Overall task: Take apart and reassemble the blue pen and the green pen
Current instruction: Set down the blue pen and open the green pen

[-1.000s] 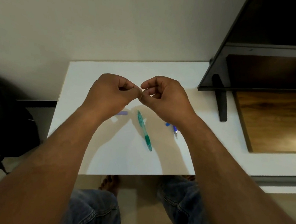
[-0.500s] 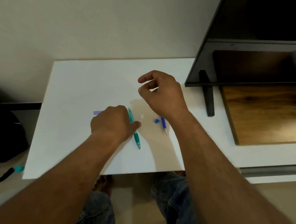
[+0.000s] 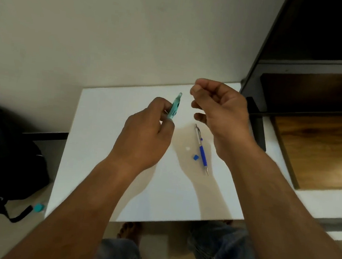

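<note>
Hands are both up over the white table (image 3: 99, 164). Left hand (image 3: 144, 135) grips the green pen (image 3: 175, 105) by its lower part, free end pointing up and away, pen lifted clear of the table. Right hand (image 3: 220, 113) is just beside it with fingers curled in and thumb toward forefinger. It may be pinching some small part, but I can't tell from here. Blue pen (image 3: 202, 153) lies on the table below the right hand, tip toward the person. Small blue piece (image 3: 195, 157) lies just beside it, tiny white bit (image 3: 187, 148) near. That pen looks partly stripped and not rebuilt. Step, I'd say, is the start of taking the green pen apart. Next move needs the right hand on the free end, twisting or pulling while the left steadies the barrel.
</note>
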